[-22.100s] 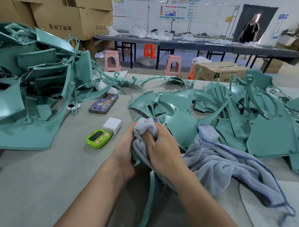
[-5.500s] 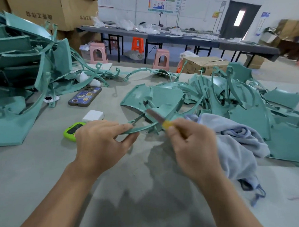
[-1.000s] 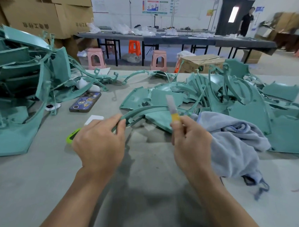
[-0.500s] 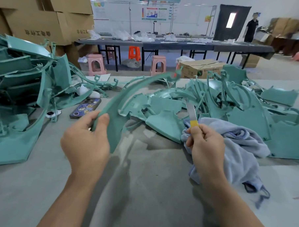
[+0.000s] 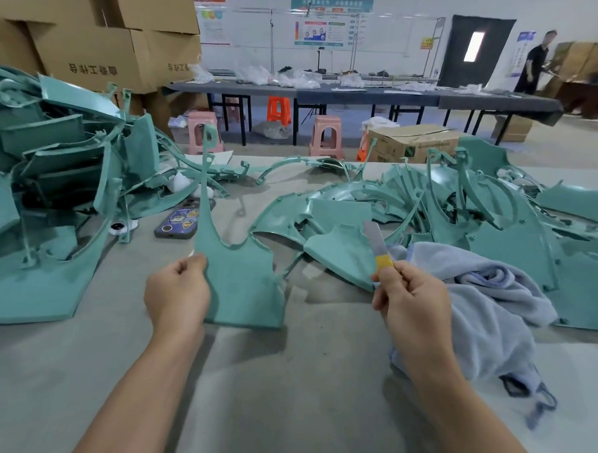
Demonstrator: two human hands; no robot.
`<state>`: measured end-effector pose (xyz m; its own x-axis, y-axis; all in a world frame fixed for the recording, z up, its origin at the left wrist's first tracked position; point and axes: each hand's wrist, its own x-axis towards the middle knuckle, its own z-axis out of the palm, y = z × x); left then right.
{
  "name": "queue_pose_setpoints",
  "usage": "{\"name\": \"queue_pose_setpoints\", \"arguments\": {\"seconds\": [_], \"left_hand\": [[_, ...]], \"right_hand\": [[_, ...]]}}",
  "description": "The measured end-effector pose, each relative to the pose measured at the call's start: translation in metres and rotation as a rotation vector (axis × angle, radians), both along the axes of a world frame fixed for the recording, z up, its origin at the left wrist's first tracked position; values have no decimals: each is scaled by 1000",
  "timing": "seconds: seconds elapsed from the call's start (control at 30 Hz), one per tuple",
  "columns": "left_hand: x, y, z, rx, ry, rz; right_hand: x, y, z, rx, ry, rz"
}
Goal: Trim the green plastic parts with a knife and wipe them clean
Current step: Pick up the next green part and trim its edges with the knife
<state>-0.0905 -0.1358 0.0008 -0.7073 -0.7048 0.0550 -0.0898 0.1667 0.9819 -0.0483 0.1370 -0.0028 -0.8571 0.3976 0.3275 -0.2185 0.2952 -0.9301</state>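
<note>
My left hand [image 5: 176, 291] grips the left edge of a green plastic part [image 5: 243, 285], held upright with its flat face toward me and a thin arm rising to a hook at the top. My right hand [image 5: 409, 299] holds a knife [image 5: 375, 245] with a yellow collar, its grey blade pointing up, clear of the part. A grey-blue cloth [image 5: 486, 310] lies crumpled on the table just right of my right hand. Loose green parts [image 5: 496, 235] are spread behind it, and a tall stack of green parts [image 5: 52, 188] stands at the left.
A phone [image 5: 181, 219] lies face up behind the held part. The grey table [image 5: 284, 379] stretches toward me. Cardboard boxes [image 5: 104, 33] are stacked at the back left; stools, a long dark table and a person stand farther back in the room.
My left hand has turned the green part from a slanted, edge-on pose to upright and face-on. My right hand with the knife has shifted slightly right and away from the part.
</note>
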Motion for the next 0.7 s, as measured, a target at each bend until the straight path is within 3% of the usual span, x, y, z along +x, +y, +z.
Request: {"name": "queue_pose_setpoints", "arguments": {"seconds": [0.07, 0.2, 0.27, 0.37, 0.47, 0.6, 0.7], "left_hand": [[5, -4, 7, -67, 42, 69], [15, -8, 18, -285, 314, 224], [16, -6, 18, -296, 364, 209], [11, 0, 15, -132, 175, -13], [14, 14, 15, 159, -76, -385], [23, 29, 13, 121, -327, -765], [26, 34, 14, 84, -411, -817]], "right_hand": [[2, -2, -1, 55, -4, 21], [3, -4, -4, 94, -7, 15], [2, -4, -4, 88, -9, 26], [2, -3, -5, 77, -2, 33], [1, -2, -4, 90, 21, 27], [2, 2, -1, 96, 120, 60], [3, 5, 0, 204, 174, 67]]}}
